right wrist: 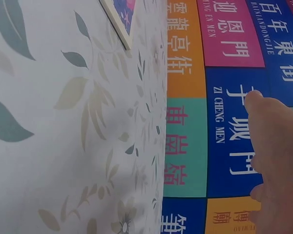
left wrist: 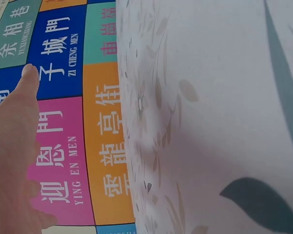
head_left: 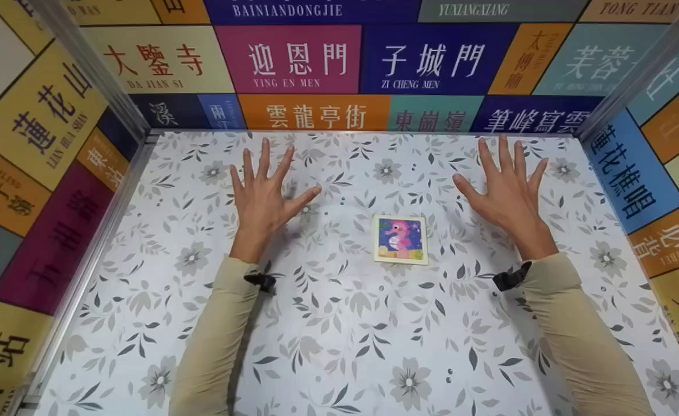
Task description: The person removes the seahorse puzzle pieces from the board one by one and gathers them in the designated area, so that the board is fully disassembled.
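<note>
A small square picture puzzle (head_left: 400, 240) with a pale frame and a pink seahorse on a blue ground lies flat on the tabletop. To its left, my left hand (head_left: 261, 199) is spread over the table with fingers straight and holds nothing. My right hand (head_left: 507, 199) is spread the same way on the other side, also holding nothing. Neither hand touches the picture. Part of the left hand (left wrist: 12, 146) shows at the edge of the left wrist view. In the right wrist view, a corner of the picture puzzle (right wrist: 121, 19) appears at the top, away from the right hand (right wrist: 278, 156).
A white tablecloth (head_left: 339, 346) with grey flowers and leaves covers the table. Colourful panels with Chinese lettering stand as a back wall (head_left: 293, 63) and as side walls on the left (head_left: 56, 231) and right (head_left: 634, 173). Metal strips run along the corners.
</note>
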### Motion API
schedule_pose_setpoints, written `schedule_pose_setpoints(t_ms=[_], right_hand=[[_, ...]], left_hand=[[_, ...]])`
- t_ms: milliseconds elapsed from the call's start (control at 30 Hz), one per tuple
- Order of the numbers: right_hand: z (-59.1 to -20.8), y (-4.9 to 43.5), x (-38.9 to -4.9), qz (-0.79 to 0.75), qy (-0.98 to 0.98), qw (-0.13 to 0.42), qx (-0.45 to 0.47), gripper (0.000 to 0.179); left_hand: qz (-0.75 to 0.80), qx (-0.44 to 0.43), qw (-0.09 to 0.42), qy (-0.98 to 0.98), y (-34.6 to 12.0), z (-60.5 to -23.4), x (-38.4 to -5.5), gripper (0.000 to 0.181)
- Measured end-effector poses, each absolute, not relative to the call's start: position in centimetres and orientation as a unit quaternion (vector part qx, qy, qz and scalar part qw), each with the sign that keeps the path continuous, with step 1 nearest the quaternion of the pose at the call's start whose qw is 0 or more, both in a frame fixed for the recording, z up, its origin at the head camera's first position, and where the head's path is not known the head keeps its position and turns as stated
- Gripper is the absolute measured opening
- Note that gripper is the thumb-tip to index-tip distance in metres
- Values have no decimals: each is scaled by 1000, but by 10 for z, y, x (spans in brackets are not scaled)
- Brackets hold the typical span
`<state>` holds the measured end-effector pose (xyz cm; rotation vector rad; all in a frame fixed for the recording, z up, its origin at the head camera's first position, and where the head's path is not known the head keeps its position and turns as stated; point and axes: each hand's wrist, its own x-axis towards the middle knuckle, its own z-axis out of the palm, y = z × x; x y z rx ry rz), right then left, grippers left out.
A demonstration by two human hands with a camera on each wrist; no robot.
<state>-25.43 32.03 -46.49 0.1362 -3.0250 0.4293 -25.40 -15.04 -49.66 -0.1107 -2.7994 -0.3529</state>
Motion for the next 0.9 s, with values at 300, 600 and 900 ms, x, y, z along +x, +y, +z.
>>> schedule_pose_setpoints(t_ms=[300, 600, 900], right_hand=[[-466, 314, -255, 135, -989, 36, 46, 99], [-473, 306, -247, 169, -982, 63, 61, 94], [-485, 291, -234, 297, -943, 124, 77, 78]], left_hand=[[-129, -50, 162, -977, -147, -497, -251, 106], [-129, -61, 158, -977, -139, -503, -242, 106], [-163, -112, 204, -959, -124, -506, -232, 80]])
